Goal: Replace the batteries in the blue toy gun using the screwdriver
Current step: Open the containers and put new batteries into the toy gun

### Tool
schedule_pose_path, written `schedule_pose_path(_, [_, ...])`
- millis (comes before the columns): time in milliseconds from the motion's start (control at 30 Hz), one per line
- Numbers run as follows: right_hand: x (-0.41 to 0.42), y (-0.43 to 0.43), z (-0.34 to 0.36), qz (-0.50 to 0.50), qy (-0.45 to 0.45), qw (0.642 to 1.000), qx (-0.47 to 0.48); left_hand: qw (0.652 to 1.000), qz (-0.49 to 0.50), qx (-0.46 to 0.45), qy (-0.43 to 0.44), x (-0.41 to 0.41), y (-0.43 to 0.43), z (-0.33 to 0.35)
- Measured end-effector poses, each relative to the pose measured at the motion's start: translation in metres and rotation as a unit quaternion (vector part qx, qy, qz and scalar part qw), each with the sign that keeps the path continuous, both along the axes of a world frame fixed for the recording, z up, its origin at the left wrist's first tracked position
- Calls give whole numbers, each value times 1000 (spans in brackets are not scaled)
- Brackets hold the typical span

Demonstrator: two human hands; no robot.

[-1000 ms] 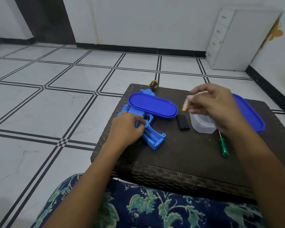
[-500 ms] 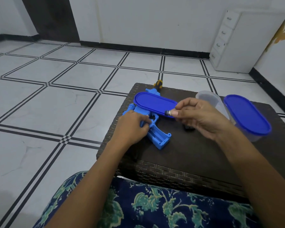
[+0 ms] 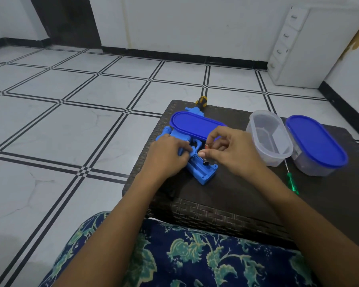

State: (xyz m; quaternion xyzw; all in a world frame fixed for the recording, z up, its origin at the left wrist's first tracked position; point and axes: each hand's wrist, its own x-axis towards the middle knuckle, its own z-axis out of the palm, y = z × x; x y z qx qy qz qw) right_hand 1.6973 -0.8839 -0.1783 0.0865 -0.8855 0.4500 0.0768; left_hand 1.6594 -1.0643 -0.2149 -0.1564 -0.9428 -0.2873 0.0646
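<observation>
The blue toy gun (image 3: 203, 171) lies on the dark woven table (image 3: 226, 195), its grip pointing toward me with the battery compartment open. My left hand (image 3: 166, 157) grips the gun's body just behind the trigger. My right hand (image 3: 226, 151) pinches a small battery (image 3: 207, 146) between thumb and fingers, its lower end down at the open compartment. A green-handled screwdriver (image 3: 291, 181) lies on the table to the right, away from both hands. A blue oval lid (image 3: 195, 126) rests on top of the gun's barrel.
An open clear plastic container (image 3: 267, 137) and a second container with a blue lid (image 3: 316, 143) stand at the right of the table. A yellow-and-black tool handle (image 3: 202, 99) pokes out at the table's far edge. White tiled floor lies all around; a white drawer unit (image 3: 294, 48) stands by the wall.
My right hand has carried the battery from above the clear container leftward and down to the gun's open compartment. My left hand has stayed on the gun. The camera has shifted.
</observation>
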Motion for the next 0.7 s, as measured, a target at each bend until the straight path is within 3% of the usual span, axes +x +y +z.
schedule_pose_path(533, [-7,-12,-27,61,17,998,-22,999,-4,17,-33,0,-1,5])
schedule_pose_path(700, [-8,-16,-32,100,46,979,174,999,-3,14,-35,1,0,5])
